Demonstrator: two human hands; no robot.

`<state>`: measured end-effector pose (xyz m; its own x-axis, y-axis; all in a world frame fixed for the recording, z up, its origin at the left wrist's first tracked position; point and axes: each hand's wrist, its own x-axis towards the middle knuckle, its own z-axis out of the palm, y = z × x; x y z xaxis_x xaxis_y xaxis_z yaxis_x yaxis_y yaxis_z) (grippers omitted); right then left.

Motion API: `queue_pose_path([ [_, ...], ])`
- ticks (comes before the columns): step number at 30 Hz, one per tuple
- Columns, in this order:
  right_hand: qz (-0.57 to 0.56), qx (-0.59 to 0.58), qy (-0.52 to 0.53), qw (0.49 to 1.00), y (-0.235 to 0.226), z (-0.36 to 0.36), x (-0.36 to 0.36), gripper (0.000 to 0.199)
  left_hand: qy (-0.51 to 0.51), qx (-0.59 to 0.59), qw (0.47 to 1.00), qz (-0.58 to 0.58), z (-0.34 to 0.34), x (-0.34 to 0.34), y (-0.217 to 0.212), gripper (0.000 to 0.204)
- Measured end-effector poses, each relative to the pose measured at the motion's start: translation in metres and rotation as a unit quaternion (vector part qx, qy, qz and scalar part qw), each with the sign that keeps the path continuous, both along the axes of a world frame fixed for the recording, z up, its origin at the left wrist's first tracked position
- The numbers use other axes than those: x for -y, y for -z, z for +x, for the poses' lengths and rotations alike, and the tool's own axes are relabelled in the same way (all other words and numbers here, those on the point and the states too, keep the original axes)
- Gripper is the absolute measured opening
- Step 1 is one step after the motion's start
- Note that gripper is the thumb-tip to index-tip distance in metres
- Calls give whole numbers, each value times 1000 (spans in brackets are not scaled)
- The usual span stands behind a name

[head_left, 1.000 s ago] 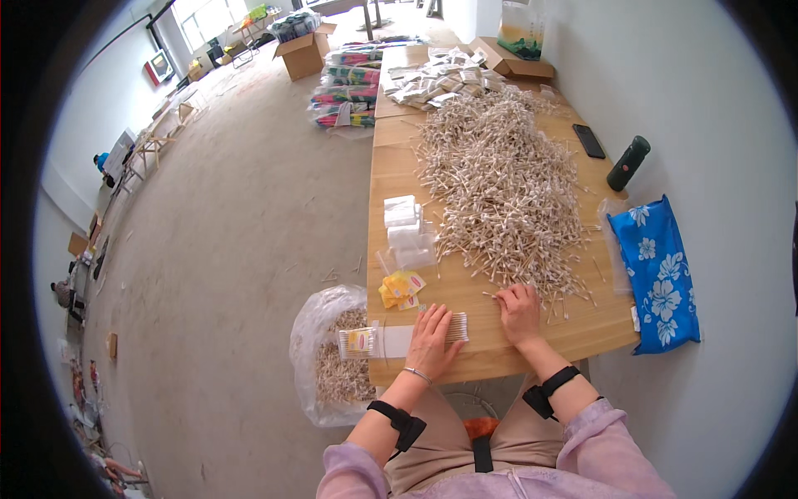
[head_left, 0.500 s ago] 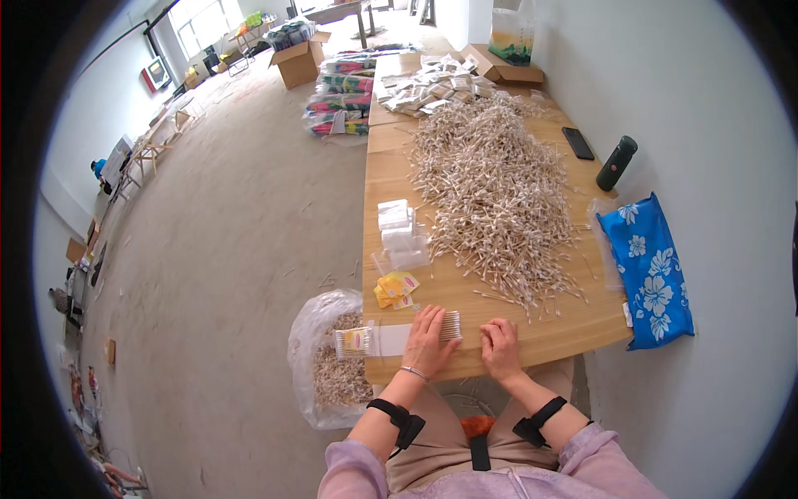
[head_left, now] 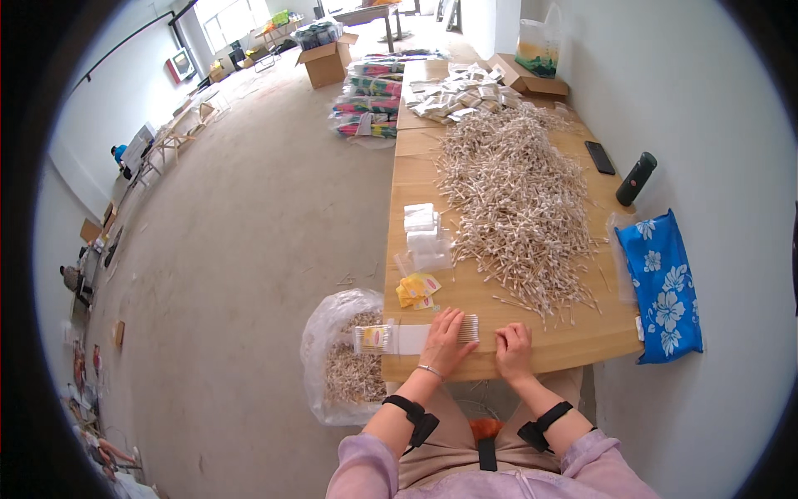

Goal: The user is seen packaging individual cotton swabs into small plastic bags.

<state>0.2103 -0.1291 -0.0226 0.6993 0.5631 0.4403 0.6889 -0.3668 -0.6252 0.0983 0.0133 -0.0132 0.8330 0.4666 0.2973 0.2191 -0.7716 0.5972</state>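
My left hand (head_left: pixel 447 337) lies flat on a row of thin white sticks (head_left: pixel 467 327) that stick out of a clear flat pouch (head_left: pixel 399 338) at the near edge of the wooden table (head_left: pixel 573 345). Right beside it, my right hand (head_left: pixel 514 349) rests on the tabletop with its fingers bent, holding nothing that I can make out. A huge heap of the same white sticks (head_left: pixel 515 187) spreads across the table beyond my hands.
Small yellow packets (head_left: pixel 417 289) and stacks of clear pouches (head_left: pixel 422 229) lie left of the heap. A plastic bag of filled packs (head_left: pixel 345 362) stands on the floor at the table's left. A blue flowered cloth (head_left: pixel 663 283), a dark bottle (head_left: pixel 636 178) and a phone (head_left: pixel 599 156) sit at right.
My right hand has drawn back from the edge of the heap to the near table edge beside my left hand. The left hand stays on the pouch and sticks.
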Motion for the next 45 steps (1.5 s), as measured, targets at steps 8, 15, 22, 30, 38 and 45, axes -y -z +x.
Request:
queue_pose_path([
  [8, -16, -57, 6, 998, -12, 3, -11, 14, -2, 25, 996, -81, 1, 2, -5, 64],
  [15, 58, -168, -42, 983, -13, -4, -31, 35, -98, 254, 843, -465, -2, -10, 17, 45],
  [22, 138, -230, -58, 962, -14, -14, -51, 32, -117, 332, 750, -560, 5, -6, 14, 39],
  [30, -42, 9, -133, 990, -21, 16, -53, 12, -99, 335, 746, -567, 4, -10, 22, 40],
  [38, -62, 7, -128, 990, -20, 23, -56, 20, -103, 341, 729, -584, 3, -10, 21, 41],
  [45, -104, 43, -135, 984, -25, 21, -51, 26, -108, 336, 726, -590, 5, -10, 12, 42],
])
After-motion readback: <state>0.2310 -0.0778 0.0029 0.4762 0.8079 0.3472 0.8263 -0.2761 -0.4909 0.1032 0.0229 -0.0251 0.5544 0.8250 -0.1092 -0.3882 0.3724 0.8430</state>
